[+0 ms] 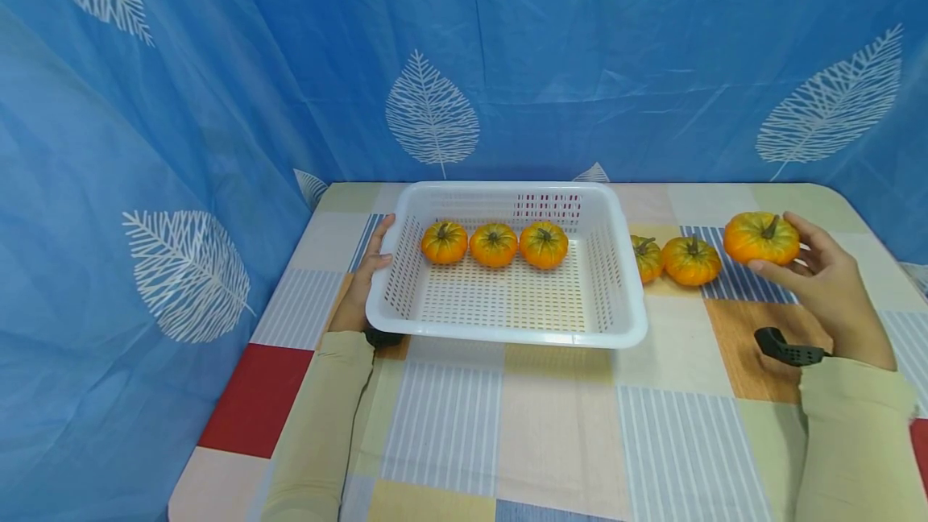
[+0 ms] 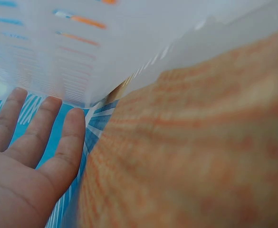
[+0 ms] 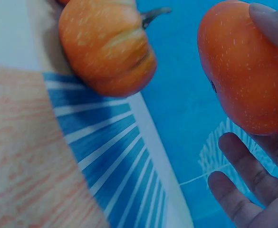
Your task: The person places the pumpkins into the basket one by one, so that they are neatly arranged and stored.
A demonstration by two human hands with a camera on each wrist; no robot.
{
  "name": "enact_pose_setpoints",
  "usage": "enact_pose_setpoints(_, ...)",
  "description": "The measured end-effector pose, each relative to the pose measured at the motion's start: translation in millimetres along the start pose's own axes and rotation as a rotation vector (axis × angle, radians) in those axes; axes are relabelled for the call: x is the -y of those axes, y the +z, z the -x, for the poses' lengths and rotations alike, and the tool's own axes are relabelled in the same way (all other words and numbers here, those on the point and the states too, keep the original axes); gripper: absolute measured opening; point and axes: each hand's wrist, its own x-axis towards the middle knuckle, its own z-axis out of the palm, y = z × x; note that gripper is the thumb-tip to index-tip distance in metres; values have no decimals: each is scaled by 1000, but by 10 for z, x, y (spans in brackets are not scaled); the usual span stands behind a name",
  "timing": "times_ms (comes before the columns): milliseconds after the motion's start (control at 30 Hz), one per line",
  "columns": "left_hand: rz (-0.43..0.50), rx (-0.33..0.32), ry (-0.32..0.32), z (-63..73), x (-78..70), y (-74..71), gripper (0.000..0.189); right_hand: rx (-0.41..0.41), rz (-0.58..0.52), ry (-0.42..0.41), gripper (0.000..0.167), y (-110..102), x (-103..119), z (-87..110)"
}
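Note:
A white plastic basket (image 1: 500,335) with slotted walls holds three small pumpkins in a row, the middle one (image 1: 494,246) near its centre. At its left side is my left hand (image 1: 362,280); the fairly straight fingers (image 2: 70,137) lie against the outer wall in the left wrist view. My right hand (image 1: 826,272) pinches another small pumpkin (image 1: 760,238) between thumb and fingers, raised above the table at the right. In the right wrist view this orange pumpkin (image 3: 245,71) has the thumb on top and a fingertip underneath.
Two more pumpkins sit right of the basket: one (image 1: 691,261) in full view, the other (image 1: 645,258) partly hidden by the basket wall. A patchwork-patterned cloth (image 1: 558,425) covers the table. Blue curtains (image 1: 507,63) with white leaves hang behind and to the left.

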Motion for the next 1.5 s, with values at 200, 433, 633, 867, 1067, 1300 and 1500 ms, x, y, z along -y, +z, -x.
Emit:
enact_pose_setpoints(200, -18, -7, -5, 7, -7, 3, 76, -8, 35, -57, 86, 22, 139, 17)
enact_pose_setpoints(433, 16, -8, -8, -10, -7, 22, 74, 1, 50, -181, 85, 22, 273, 40)
enact_pose_setpoints(633, 24, 33, 24, -20, 13, -6, 71, 34, 53, -300, 84, 30, 363, 44)
enact_pose_setpoints(867, 29, 73, 48, -31, 20, -26, 71, 91, 59, -350, 87, 53, 442, 54)
enact_pose_setpoints(1067, -22, 1, -8, 14, -16, 15, 75, 134, 71, -374, 88, 93, 493, 59)
enact_pose_setpoints(1300, -7, -7, -20, 15, -23, 20, 77, 168, 80, -416, 90, 169, 572, 72)
enact_pose_setpoints(1500, -7, -10, -17, 11, -12, 8, 76, 207, 89, -412, 90, 244, 642, 84)
